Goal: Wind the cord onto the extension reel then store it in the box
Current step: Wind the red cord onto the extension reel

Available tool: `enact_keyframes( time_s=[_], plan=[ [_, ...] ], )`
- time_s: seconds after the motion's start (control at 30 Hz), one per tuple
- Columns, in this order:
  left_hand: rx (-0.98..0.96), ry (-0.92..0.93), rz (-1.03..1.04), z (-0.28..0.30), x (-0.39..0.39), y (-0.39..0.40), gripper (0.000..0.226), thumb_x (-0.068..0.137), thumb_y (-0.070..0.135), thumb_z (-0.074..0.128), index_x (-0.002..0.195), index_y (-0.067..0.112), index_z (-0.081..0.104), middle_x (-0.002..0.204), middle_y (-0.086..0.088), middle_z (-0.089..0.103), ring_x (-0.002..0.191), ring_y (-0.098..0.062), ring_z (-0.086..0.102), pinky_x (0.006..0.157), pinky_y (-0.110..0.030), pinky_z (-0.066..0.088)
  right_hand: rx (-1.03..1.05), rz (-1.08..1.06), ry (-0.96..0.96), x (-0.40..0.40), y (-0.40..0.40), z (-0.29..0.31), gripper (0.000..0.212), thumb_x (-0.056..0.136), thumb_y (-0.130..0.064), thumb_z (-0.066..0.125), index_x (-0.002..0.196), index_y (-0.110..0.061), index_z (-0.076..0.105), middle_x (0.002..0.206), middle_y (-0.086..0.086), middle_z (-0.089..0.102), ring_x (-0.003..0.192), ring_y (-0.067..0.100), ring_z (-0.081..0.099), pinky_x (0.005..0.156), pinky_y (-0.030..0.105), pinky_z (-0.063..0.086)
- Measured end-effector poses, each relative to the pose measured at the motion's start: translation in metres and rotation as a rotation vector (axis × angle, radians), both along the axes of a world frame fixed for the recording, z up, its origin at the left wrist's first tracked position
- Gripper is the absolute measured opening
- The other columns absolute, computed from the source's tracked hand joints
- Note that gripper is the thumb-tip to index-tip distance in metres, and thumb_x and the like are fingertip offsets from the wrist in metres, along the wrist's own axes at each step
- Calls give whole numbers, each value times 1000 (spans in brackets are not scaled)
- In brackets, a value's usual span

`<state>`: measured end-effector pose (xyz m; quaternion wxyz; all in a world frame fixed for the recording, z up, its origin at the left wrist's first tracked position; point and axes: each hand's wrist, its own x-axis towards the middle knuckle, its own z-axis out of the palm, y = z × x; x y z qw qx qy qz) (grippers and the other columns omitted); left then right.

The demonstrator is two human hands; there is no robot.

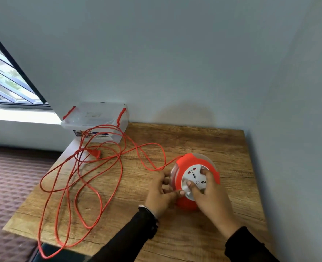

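Orange reel (190,178) right in my grip, sitting on the wooden table (203,138), white socket face turned up toward me. My right hand (211,197) is laid over that face, thumb and fingers curled onto the white centre piece, so it's closed on the reel. My left hand (161,191) is pressed against the reel's left side, fingers bent in and thumb reaching across to the white part; that one has the reel too, though I can't make out exactly what the fingertips pinch.

Out from the top-left of the reel, just beyond my left fingers, the orange cord (92,178) runs off and away. Most of it lies well to the left of my hands in loose, overlapping loops on the table, and one long loop hangs over the near-left edge. The plug (95,153) lies among the loops, farther out than my grip and off to the left.

Beyond that, at the far-left corner against the wall, stands the clear box (96,123) with orange latches, lid on, a strand of cord arcing in front of it.
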<state>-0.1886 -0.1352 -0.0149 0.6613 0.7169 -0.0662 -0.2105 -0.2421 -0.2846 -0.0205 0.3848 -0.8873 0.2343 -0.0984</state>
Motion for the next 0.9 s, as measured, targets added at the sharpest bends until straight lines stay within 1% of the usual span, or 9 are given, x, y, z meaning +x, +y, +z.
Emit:
enact_keyframes(
  time_s=[0.1, 0.2, 0.33, 0.4, 0.5, 0.57, 0.7, 0.83, 0.9],
  plan=[
    [-45, 18, 43, -8, -10, -10, 46, 74, -7, 73, 109, 15, 52, 76, -1, 57, 51, -8, 60, 43, -24, 50, 392, -111, 29, 6, 0, 7, 57, 84, -47, 62, 132, -23, 41, 104, 4, 65, 67, 18, 67, 54, 30, 51],
    [-70, 23, 59, -9, -6, -16, 47, 74, -8, 72, 108, 16, 51, 76, -1, 56, 54, -11, 61, 47, -27, 51, 924, -232, 59, 11, 6, 14, 37, 91, -27, 60, 123, -15, 45, 77, 8, 69, 36, 13, 53, 35, 20, 36],
    [-85, -3, 73, -12, -1, -19, 51, 73, -11, 72, 107, 22, 52, 77, -1, 55, 67, -26, 53, 62, -39, 49, 1476, -255, 138, 11, 0, 32, 26, 92, -13, 48, 100, 4, 65, 64, 7, 71, 42, 8, 57, 36, 18, 35],
    [-81, 0, 79, -15, 2, -20, 53, 73, -11, 71, 108, 23, 52, 78, -3, 56, 68, -26, 53, 67, -45, 50, 1564, -229, 128, 11, -3, 37, 28, 92, -11, 46, 98, 4, 68, 70, 7, 72, 45, 8, 60, 38, 17, 38],
    [-61, 14, 77, -18, 6, -20, 54, 75, -10, 70, 117, 19, 52, 83, -7, 58, 68, -27, 59, 69, -54, 54, 1448, -177, 157, 11, -5, 36, 26, 92, -12, 47, 93, -4, 71, 86, 5, 75, 49, 8, 62, 45, 19, 37],
    [-46, 20, 69, -18, 9, -17, 57, 76, -12, 68, 123, 14, 49, 86, -9, 56, 64, -20, 61, 61, -45, 56, 1294, -102, 230, 10, -8, 36, 26, 93, -18, 49, 91, -6, 72, 88, 5, 76, 48, 8, 59, 44, 19, 34],
    [-4, 25, 38, -11, 22, -13, 54, 75, -9, 71, 118, 17, 53, 85, -9, 52, 66, -21, 55, 64, -47, 55, 684, 109, 381, 6, -17, 38, 17, 90, -29, 61, 93, -13, 61, 74, 1, 72, 45, 6, 53, 40, 18, 37],
    [127, -22, -110, 6, 44, -6, 52, 74, -2, 75, 113, 28, 56, 90, -9, 53, 76, -28, 59, 64, -44, 56, -123, 215, 149, 1, -23, 39, 32, 83, -31, 65, 114, -30, 57, 109, -9, 60, 94, 12, 61, 75, 27, 48],
    [193, -19, -195, 15, 55, -5, 57, 75, 2, 75, 123, 26, 55, 92, -4, 55, 73, -20, 65, 55, -33, 57, -276, 328, 70, 1, -22, 40, 46, 84, -29, 61, 127, -40, 47, 131, -6, 43, 109, 18, 56, 79, 30, 48]
  ],
)
